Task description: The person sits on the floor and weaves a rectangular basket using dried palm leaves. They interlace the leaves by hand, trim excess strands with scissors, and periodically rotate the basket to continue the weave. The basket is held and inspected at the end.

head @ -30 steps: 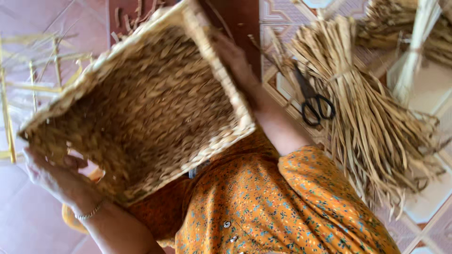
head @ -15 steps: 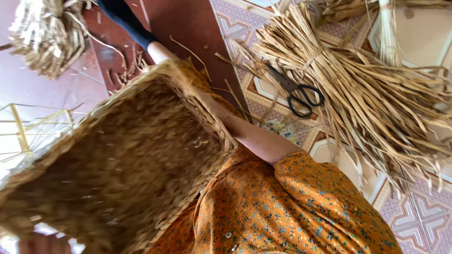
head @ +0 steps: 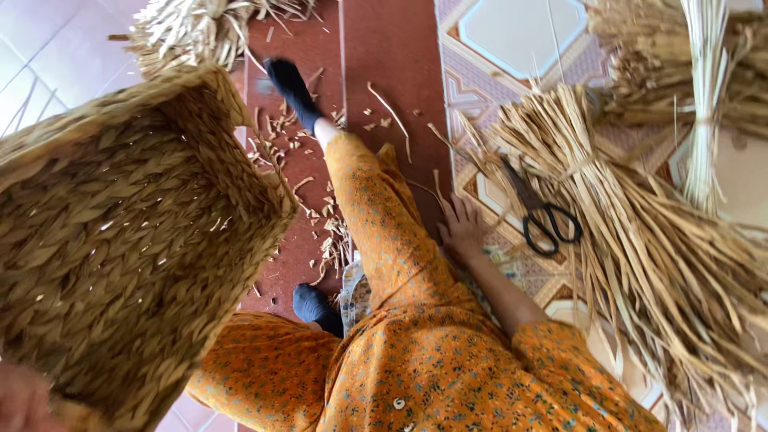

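A large woven basket [head: 120, 240] of braided straw-coloured fibre fills the left side of the frame, tilted so its open mouth faces the camera and its inner walls and bottom show. At the lower left corner a blurred patch of skin, probably the left hand [head: 20, 400], touches the basket's lower rim; whether its fingers are closed on the weave I cannot tell. The right hand [head: 460, 232] lies in the middle of the frame, flat on the patterned floor tiles [head: 512, 40] with fingers spread, holding nothing, its arm coming out of an orange flowered sleeve [head: 576, 360]. Just to the right of that hand lie black-handled scissors [head: 544, 216], their blades pointing toward the upper left, resting against a big bundle of dried straw [head: 640, 240] that fans out across the right side. Legs in orange flowered cloth and dark socks [head: 292, 88] stretch up the centre over a red-brown floor strewn with straw cuttings [head: 332, 240]. Another straw bundle [head: 192, 28] lies at the upper left.
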